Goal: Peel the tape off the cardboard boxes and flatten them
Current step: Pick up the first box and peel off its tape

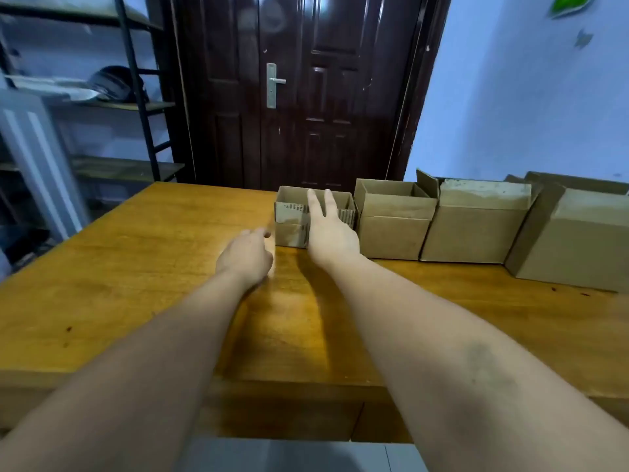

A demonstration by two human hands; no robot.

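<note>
Your right hand (332,233) reaches spread and empty, left hand (246,255) loosely curled on nothing; a hasty grab could shove the smallest box (292,223) into its neighbour (393,229).

A dark panelled door (306,90) with a silver handle (274,84) stands behind the wooden worktop (119,284). Pale blue walls (527,97) flank it; black metal shelving (136,97) stands left.

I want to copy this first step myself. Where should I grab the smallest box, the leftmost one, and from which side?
Probably by the top rim of the smallest box, from the near side and above. It stands upright with its top open, so fingers can hook over the near wall, as the right hand is reaching. The left hand could steady its free left wall.
</note>
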